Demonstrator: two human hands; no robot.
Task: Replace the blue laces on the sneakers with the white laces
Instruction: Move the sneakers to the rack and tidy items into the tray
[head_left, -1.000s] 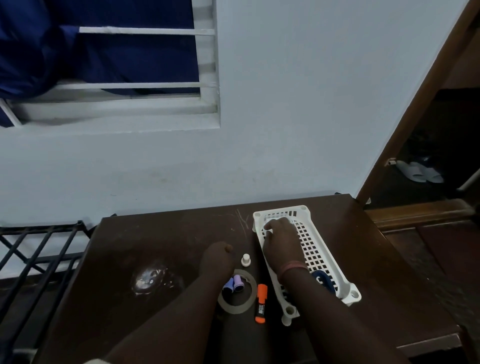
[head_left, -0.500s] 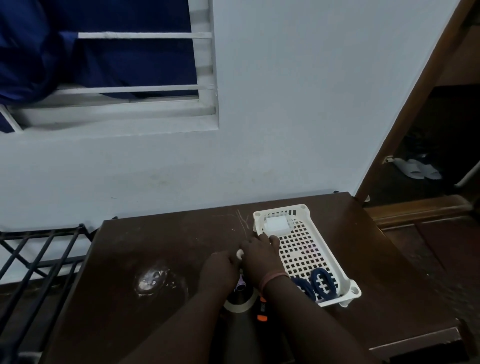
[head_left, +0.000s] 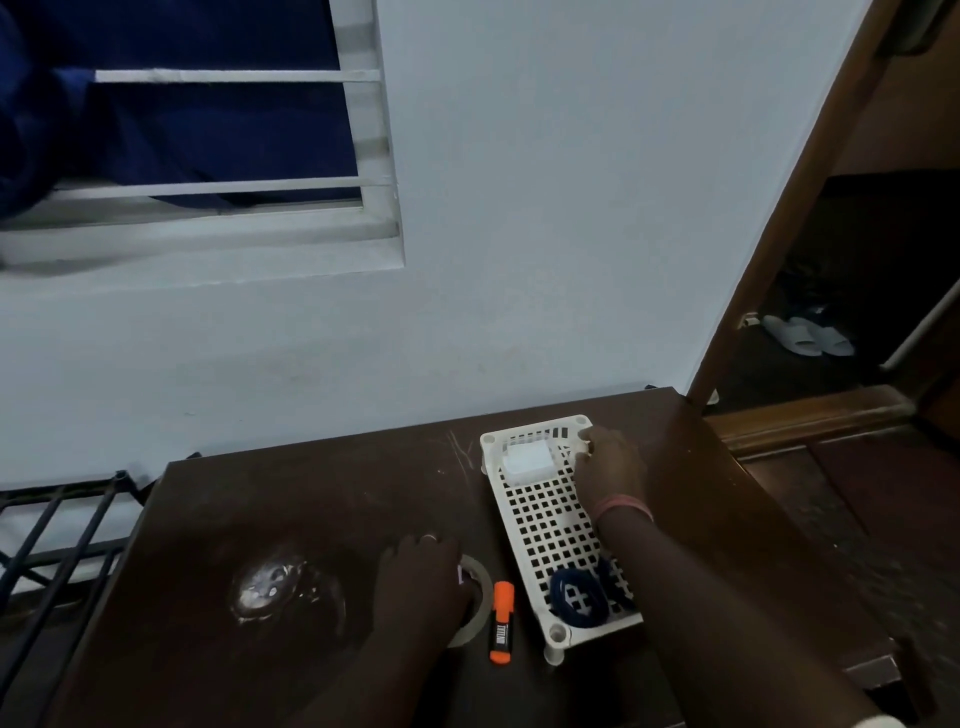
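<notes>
A dark wooden table (head_left: 291, 514) stands against a pale wall, and a white perforated basket (head_left: 550, 525) lies on it, lengthwise away from the person. The right hand (head_left: 610, 462) rests at the basket's far right corner, its fingers curled over the rim there; whether they truly grip the rim or only lie on it is not clear. Inside the basket at its far end sits a small white box (head_left: 527, 461), just beside that hand, and at the near end lie scissors with dark blue handles (head_left: 579, 597), partly hidden by the right forearm. The left hand (head_left: 423, 582) lies on the table to the left of the basket, knuckles up and fingers bent down over a roll of tape (head_left: 480, 603), covering most of it; a ring shows on one finger, and what the fingers hold, if anything, cannot be seen. An orange marker (head_left: 502, 621) lies between the tape and the basket, close to both. A shiny patch (head_left: 270, 587) glints on the tabletop farther left. No sneakers or laces are identifiable on the table; a pair of pale slippers (head_left: 808, 335) sits on the floor beyond the doorway at right.
</notes>
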